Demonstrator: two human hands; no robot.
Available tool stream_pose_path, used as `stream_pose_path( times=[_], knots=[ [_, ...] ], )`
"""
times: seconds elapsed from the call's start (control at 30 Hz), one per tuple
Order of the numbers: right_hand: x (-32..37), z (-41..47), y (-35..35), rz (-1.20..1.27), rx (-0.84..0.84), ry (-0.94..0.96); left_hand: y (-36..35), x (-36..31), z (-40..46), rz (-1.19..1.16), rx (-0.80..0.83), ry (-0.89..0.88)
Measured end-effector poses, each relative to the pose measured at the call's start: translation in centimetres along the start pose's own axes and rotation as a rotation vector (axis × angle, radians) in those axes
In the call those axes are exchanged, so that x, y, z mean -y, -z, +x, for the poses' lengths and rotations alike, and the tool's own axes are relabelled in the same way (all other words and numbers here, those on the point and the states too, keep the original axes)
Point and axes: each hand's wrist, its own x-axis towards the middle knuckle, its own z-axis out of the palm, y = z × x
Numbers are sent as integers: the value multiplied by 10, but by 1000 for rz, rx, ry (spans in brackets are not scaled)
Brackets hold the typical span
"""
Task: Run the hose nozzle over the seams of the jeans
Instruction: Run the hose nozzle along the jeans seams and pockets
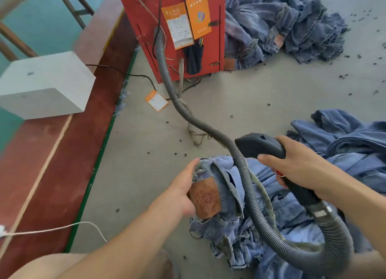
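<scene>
A pair of light blue jeans lies crumpled on the concrete floor in front of me, waistband up, with a brown leather patch showing. My left hand grips the waistband beside that patch. My right hand grips the black hose nozzle, held just above the jeans with its mouth pointing left. A grey ribbed hose loops from the nozzle's rear round over the jeans and runs up to a red machine.
More jeans are piled at the top right and at the right. A white block sits on a red ledge at left. An orange tag, cables, a white cord and dark specks lie on the floor.
</scene>
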Motion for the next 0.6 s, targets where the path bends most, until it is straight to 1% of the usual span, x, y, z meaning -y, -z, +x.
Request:
stream_pose_path(
  times=[0.1, 0.17, 0.27, 0.37, 0.43, 0.5, 0.53, 0.6],
  knots=[
    [2, -4, 5, -68, 24, 27, 3, 1, 6, 78, -27, -29],
    [4, -8, 8, -104, 63, 49, 5, -1, 9, 99, -14, -61],
    [5, -13, 11, -193, 172, 89, 10, -4, 15, 105, 58, -116],
    [5, -19, 8, -287, 313, 91, 11, 0, 16, 137, 144, -146],
    [4, -21, 2, -319, 373, 97, 10, 4, 16, 163, 185, -176],
    [3, -20, -6, -305, 361, 117, 9, 7, 15, 175, 225, -246],
    [3, -18, -10, -278, 321, 130, 9, 9, 14, 173, 244, -278],
    [2, -15, -14, -183, 177, 123, 7, 12, 13, 211, 280, -308]
  ],
)
